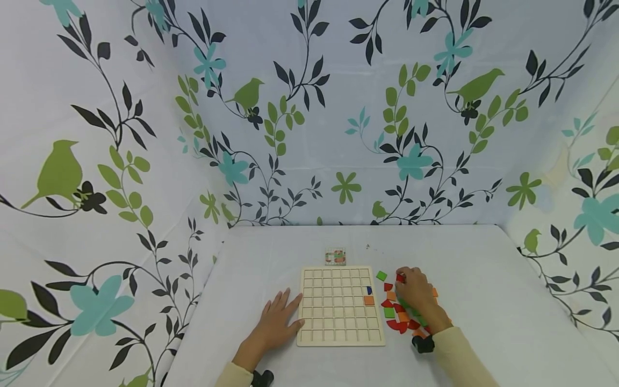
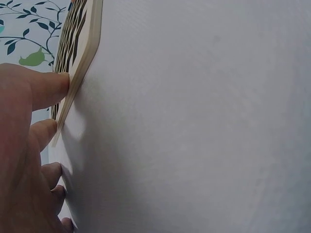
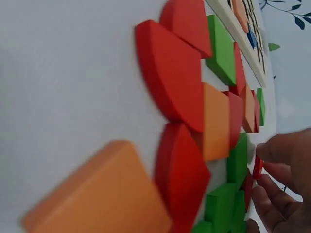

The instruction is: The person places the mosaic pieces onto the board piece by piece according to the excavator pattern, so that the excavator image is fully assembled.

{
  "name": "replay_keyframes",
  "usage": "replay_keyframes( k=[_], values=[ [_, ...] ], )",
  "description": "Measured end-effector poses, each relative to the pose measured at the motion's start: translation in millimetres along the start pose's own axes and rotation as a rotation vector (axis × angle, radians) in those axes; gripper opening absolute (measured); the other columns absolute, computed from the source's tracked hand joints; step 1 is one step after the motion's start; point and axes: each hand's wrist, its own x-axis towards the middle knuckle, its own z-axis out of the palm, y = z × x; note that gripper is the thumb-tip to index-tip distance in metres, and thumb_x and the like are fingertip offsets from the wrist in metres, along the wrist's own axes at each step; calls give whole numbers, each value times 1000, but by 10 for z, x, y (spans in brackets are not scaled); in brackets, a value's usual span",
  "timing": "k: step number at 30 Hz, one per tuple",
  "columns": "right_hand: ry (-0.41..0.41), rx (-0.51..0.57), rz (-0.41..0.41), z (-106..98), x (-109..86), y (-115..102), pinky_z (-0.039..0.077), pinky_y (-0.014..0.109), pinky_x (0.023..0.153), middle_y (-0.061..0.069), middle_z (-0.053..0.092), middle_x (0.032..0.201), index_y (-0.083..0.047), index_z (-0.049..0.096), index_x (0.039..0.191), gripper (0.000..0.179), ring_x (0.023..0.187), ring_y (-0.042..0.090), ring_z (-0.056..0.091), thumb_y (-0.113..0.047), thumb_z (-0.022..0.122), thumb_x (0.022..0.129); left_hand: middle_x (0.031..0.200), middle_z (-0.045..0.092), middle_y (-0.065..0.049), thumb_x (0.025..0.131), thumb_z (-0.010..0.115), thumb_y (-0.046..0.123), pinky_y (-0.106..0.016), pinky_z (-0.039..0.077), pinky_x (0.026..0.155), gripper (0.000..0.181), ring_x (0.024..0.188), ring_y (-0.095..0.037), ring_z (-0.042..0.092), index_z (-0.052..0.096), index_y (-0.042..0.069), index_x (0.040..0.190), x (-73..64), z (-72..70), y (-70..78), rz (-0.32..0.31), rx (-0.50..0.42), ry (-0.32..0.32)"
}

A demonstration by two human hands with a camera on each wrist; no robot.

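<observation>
A pale wooden grid board [image 1: 341, 317] lies flat in front of me. My left hand [image 1: 276, 322] is spread out with its thumb and fingertips at the board's left edge; the left wrist view shows the thumb [image 2: 51, 90] resting on the rim. To the right of the board, my right hand [image 1: 417, 290] pinches a red block [image 3: 258, 166] between thumb and fingers, over the far end of a pile of loose blocks. Within the grid, near its right side, sit an orange square block [image 1: 369, 300] and a small blue block [image 1: 369, 290].
Red, orange and green blocks lie loose right of the board, among them a red quarter-round block [image 3: 172, 73] and an orange block [image 3: 104, 194]. A green block [image 1: 381, 276] lies apart near the board's far right corner. Beyond the board is a small picture card [image 1: 335, 257].
</observation>
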Motion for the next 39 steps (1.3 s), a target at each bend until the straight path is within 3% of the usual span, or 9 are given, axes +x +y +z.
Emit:
replay_keyframes(
  k=[6, 14, 21, 27, 32, 39],
  values=[
    [11, -31, -15, 50, -11, 35, 52, 65, 85, 26, 63, 120, 2, 65, 126, 31, 105, 43, 62, -15, 71, 101, 172, 26, -23, 104, 59, 48, -73, 16, 124, 68, 160, -48, 20, 41, 19, 163, 16, 25, -11, -12, 1, -4],
    [-80, -22, -59, 38, -114, 97, 56, 56, 93, 19, 61, 113, 1, 64, 123, 29, 99, 32, 58, -12, 73, 100, 172, 27, -23, 104, 60, 46, -73, 16, 124, 66, 160, -48, 20, 43, 19, 163, 13, 25, 2, -15, -9, 1],
    [-114, -73, -106, -27, -251, 114, 59, 49, 87, 13, 61, 105, 0, 64, 121, 30, 91, 26, 56, -15, 76, 98, 172, 27, -23, 104, 60, 45, -73, 16, 124, 67, 159, -48, 21, 43, 18, 162, -10, 5, 23, -20, -10, -4],
    [-127, -74, -110, -94, -326, 41, 54, 50, 82, 9, 60, 101, -1, 65, 120, 30, 90, 24, 55, -16, 77, 97, 171, 28, -25, 104, 60, 45, -73, 17, 124, 67, 159, -49, 22, 43, 16, 162, -7, -22, 33, -5, -5, 0],
    [-102, -103, -132, -86, -362, -32, 53, 52, 85, 9, 64, 108, -3, 65, 123, 31, 97, 25, 57, -19, 77, 98, 171, 28, -25, 103, 61, 45, -74, 16, 123, 67, 159, -49, 22, 44, 16, 162, -6, -18, 31, -7, -12, 2],
    [-105, -39, -151, -7, -485, -247, 50, 43, 82, 5, 65, 105, -5, 66, 126, 33, 92, 19, 57, -17, 78, 98, 172, 27, -23, 104, 60, 47, -73, 16, 124, 68, 160, -48, 21, 44, 18, 162, 6, -6, 18, -22, -10, -3]
  ],
)
